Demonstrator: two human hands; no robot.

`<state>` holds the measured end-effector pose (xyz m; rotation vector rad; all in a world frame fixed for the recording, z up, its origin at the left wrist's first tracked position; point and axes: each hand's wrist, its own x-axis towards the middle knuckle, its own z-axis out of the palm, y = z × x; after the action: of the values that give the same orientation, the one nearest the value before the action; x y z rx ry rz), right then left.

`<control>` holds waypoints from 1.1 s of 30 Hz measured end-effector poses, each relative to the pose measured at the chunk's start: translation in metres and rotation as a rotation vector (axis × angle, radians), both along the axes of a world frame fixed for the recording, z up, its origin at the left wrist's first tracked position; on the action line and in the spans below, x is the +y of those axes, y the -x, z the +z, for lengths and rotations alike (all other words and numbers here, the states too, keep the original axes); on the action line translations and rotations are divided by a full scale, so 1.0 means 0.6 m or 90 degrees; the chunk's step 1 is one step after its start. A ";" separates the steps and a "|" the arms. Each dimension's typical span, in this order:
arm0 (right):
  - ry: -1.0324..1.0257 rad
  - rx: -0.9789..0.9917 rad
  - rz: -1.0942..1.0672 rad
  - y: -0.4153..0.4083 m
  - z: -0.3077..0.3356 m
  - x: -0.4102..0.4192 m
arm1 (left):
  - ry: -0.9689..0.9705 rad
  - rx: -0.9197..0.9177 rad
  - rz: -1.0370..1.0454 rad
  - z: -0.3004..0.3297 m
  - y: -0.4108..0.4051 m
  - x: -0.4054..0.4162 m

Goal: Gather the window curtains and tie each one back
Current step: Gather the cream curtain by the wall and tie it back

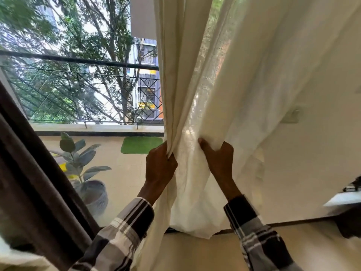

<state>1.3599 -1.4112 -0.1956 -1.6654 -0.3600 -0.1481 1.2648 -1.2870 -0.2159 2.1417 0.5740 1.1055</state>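
1. A dark curtain (pixel 29 173) hangs at 9 o'clock, with no tie visible on it.
2. The left hand (pixel 159 167) bunches the cream curtain (pixel 205 94) edge at centre.
3. The right hand (pixel 218 159) pinches the folds at 3 o'clock; gathering is under way, tying remains.

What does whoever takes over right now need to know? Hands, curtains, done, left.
Left hand: grips the gathered leading edge of the cream curtain.
Right hand: pinches a fold of the same curtain a little further right, thumb on the front of the cloth.
Cream curtain: partly bunched between the hands, its right part still spread out, lower hem hanging loose near the floor.
Dark curtain: hangs at the left edge; no tie visible on it.
Done: gathering of the cream curtain begun.
Left: finish gathering and tie it back, then deal with the dark one. No tie-back is visible in view.
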 end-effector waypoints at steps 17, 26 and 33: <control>0.383 -0.217 0.053 0.089 -0.118 0.010 | 0.072 -0.006 -0.183 -0.034 -0.003 -0.054; 0.358 -0.139 0.184 0.094 -0.099 -0.022 | 0.024 0.005 -0.138 -0.023 0.010 -0.077; 0.060 -0.013 -0.121 -0.022 -0.070 -0.122 | 0.023 0.004 -0.085 -0.036 0.013 -0.062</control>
<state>1.3732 -1.4846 -0.2379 -1.7909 -0.2252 -0.2937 1.2572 -1.3244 -0.2375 2.1198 0.4434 1.0088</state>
